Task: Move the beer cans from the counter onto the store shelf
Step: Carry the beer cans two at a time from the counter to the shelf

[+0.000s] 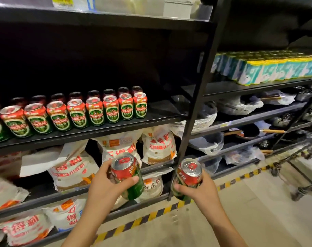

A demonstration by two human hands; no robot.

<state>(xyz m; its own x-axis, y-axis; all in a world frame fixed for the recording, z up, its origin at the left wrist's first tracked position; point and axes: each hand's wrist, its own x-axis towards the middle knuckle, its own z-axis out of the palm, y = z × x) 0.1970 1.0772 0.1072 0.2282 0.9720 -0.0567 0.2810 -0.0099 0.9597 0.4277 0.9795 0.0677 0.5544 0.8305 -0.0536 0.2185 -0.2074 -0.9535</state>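
Single head-worn view, looking forward and down, close to the black store shelf point(98, 130), floor point(258, 202) low right.

This is a shop aisle. Black metal shelves point(101, 129) carry a neat row of beer cans point(77, 113) along the front edge, with flour sacks point(73, 172) on the tiers below, wrapped multipacks point(269, 70) on the neighbouring rack, a yellow price tag point(62, 1) above, and hazard tape point(151, 215) on the floor.

two red-green beer cans point(128, 175) point(188, 178) | upright, slightly tilted | below shelf point(101, 130) | shelved cans point(77, 113) in rows
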